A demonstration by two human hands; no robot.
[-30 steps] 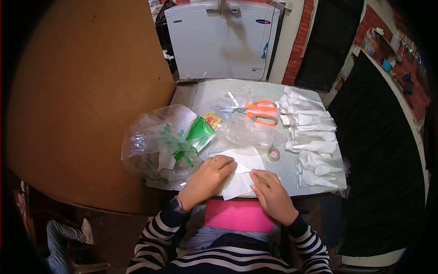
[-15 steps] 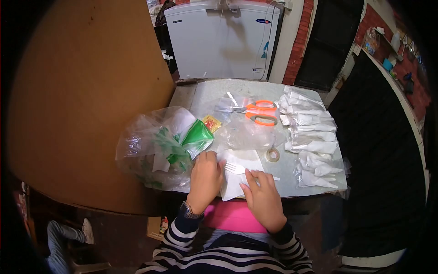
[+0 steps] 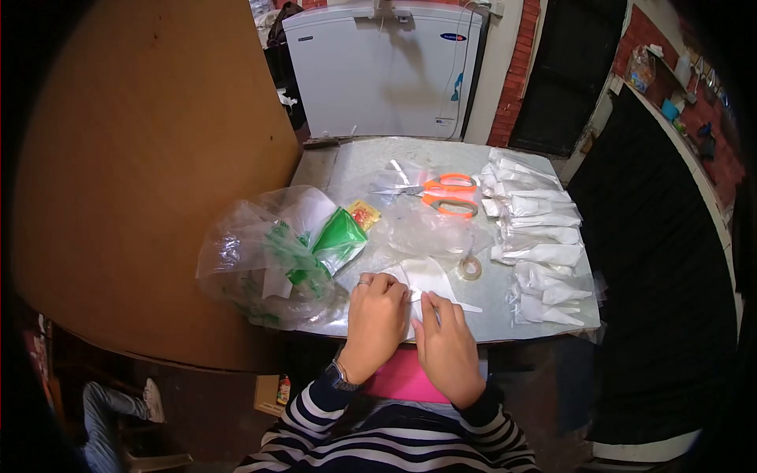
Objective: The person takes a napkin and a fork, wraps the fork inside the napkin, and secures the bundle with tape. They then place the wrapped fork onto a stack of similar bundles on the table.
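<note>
A white paper napkin [image 3: 428, 274] lies at the near table edge, with a white plastic fork [image 3: 467, 307] on it. The fork's handle points right; its tines are hidden under folded paper and my fingers. My left hand [image 3: 377, 319], with a ring and a wristwatch, is closed on the napkin's left part, which is folded over the fork head. Close beside it, my right hand [image 3: 449, 343] pinches the fork and the paper around it. A roll of clear tape [image 3: 470, 268] lies just beyond my right hand.
Orange-handled scissors [image 3: 451, 195] lie at the back among clear plastic bags [image 3: 430, 230]. To the left are a large clear bag [image 3: 236, 248], a green packet [image 3: 344, 240] and a yellow sachet [image 3: 363, 214]. Several wrapped white bundles [image 3: 540, 235] line the right side. A brown panel [image 3: 158, 181] borders the left.
My left hand has moved right, bringing the napkin's left side over the fork's tines, which were showing before. My right hand has shifted slightly and stays on the fork.
</note>
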